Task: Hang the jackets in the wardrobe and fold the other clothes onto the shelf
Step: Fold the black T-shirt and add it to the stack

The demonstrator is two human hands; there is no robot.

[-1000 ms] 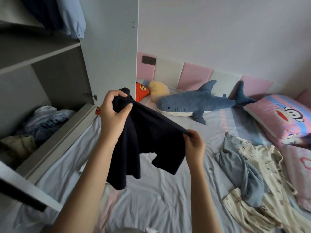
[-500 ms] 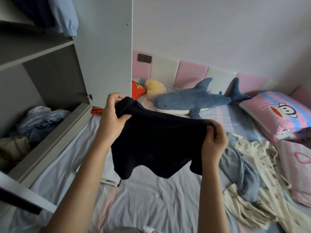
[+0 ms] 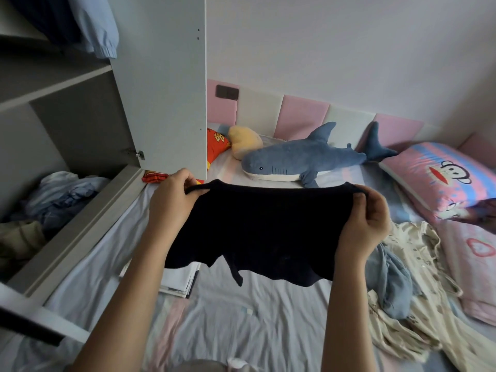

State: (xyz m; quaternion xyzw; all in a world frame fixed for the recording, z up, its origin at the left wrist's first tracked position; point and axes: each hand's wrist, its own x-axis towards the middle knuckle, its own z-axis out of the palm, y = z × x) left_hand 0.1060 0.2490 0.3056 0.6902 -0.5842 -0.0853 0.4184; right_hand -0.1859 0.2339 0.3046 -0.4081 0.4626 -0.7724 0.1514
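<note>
We hold the dark navy garment (image 3: 263,226) in the air over the bed sheet (image 3: 241,331), spread flat between both hands. Left hand (image 3: 171,200) pinches the top-left corner, thumb over the edge and fingers curled behind. Right hand (image 3: 367,218) grips the top-right corner the same way, fingers wrapped over the fabric.

Long axis runs hand to hand, roughly level. The top edge is pulled taut between the two grips. The body hangs straight down from that edge, the lower hem is uneven, and a short strip dangles below the middle.

Below the left grip, a stack of papers (image 3: 179,280) lies on the sheet, partly hidden by the hanging cloth. Outboard of the left grip are the open wardrobe door (image 3: 161,89) and the lower compartment with a loose heap of clothes (image 3: 59,194). A light-blue jacket (image 3: 96,28) hangs high above that. Beyond the taut edge lies the shark plush (image 3: 303,159), not touching the garment. Outboard of the right grip is a cartoon pillow (image 3: 440,181). Below the right grip, a blue-grey garment (image 3: 389,280) lies crumpled on a cream garment (image 3: 418,264).
</note>
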